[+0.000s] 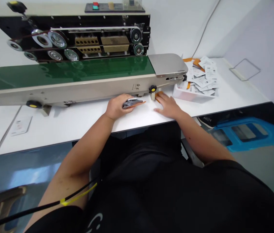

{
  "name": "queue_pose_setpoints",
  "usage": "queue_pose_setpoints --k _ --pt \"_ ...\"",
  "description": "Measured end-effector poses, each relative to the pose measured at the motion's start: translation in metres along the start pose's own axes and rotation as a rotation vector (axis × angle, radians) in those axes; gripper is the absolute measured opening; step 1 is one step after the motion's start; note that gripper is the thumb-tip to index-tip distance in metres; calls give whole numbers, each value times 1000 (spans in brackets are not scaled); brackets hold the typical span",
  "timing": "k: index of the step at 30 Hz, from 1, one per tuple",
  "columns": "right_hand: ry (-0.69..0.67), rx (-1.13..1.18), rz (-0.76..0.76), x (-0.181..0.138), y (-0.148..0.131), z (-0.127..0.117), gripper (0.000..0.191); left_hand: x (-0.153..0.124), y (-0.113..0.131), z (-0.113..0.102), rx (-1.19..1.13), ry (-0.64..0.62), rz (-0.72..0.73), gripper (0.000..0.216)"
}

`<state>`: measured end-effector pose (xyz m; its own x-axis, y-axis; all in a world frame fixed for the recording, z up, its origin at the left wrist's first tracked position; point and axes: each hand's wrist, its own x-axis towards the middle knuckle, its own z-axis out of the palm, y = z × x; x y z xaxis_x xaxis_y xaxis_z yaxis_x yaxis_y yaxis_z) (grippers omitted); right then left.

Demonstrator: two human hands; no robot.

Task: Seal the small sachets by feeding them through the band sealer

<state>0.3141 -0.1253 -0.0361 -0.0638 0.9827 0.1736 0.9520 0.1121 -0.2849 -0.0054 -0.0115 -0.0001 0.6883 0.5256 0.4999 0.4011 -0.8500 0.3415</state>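
Observation:
My left hand (pixel 117 106) grips a flat dark foil packet (pixel 131 103) with an orange edge, just in front of the long band sealing machine (pixel 83 81). Its green conveyor belt (pixel 66 72) runs across the view above the hand. My right hand (pixel 168 105) lies on the white table (pixel 79 127) with its fingers spread, touching an orange packet (pixel 160 96) that is partly hidden under the fingers. That hand is close to the machine's front foot (pixel 152 95).
A white tray (pixel 187 97) heaped with several white sachets (pixel 202 74) and some orange ones stands to the right of the machine. A printed card (pixel 20 125) lies at the left of the table. A wire frame (pixel 245 69) lies at the back right, and a blue plastic crate (pixel 246 134) sits on the floor.

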Motion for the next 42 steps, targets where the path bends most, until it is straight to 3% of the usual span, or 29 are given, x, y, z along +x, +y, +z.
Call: queue_pose_setpoints --k 2,5,9,11,13,16,18,20,22,24,25,29,32,36,39,42 --pt "-4 57 -86 -34 -3 -5 78 -2 -1 0 59 -28 29 46" --pt "23 161 -226 -72 0 -6 59 -4 -1 1 106 -74 67 49" --pt "74 204 -361 -95 7 -10 35 -2 4 5 151 -89 76 47" --pt "137 193 -358 -98 7 -22 37 0 7 8 180 -89 75 46" --pt "274 141 -262 -97 9 -44 40 1 10 10 198 -90 60 45" --pt "594 -20 19 -81 24 -86 49 2 10 12 230 -84 20 47" --pt "696 -138 176 -63 43 -109 57 3 9 14 280 -85 4 49" --pt "599 -210 285 -43 64 -122 58 3 8 15 329 -100 -1 52" --pt "352 -215 394 -27 82 -123 52 3 8 16 344 -119 -12 55" --pt "156 -212 483 -18 91 -118 45 2 9 17 317 -135 -31 58" --pt "134 -225 514 -16 91 -113 44 2 9 18 291 -141 -42 60" --pt "444 -267 485 -24 68 -91 46 1 10 20 227 -159 -58 72" --pt "549 -130 191 -34 24 -64 47 0 9 21 218 -179 -42 82" --pt "312 136 -195 -31 -48 -15 52 -2 9 20 99 -189 -32 98" --pt "188 227 -242 -17 -79 14 72 -2 11 17 67 -240 -36 109" --pt "89 253 -201 -7 -84 26 80 -2 10 13 49 -295 -27 108"
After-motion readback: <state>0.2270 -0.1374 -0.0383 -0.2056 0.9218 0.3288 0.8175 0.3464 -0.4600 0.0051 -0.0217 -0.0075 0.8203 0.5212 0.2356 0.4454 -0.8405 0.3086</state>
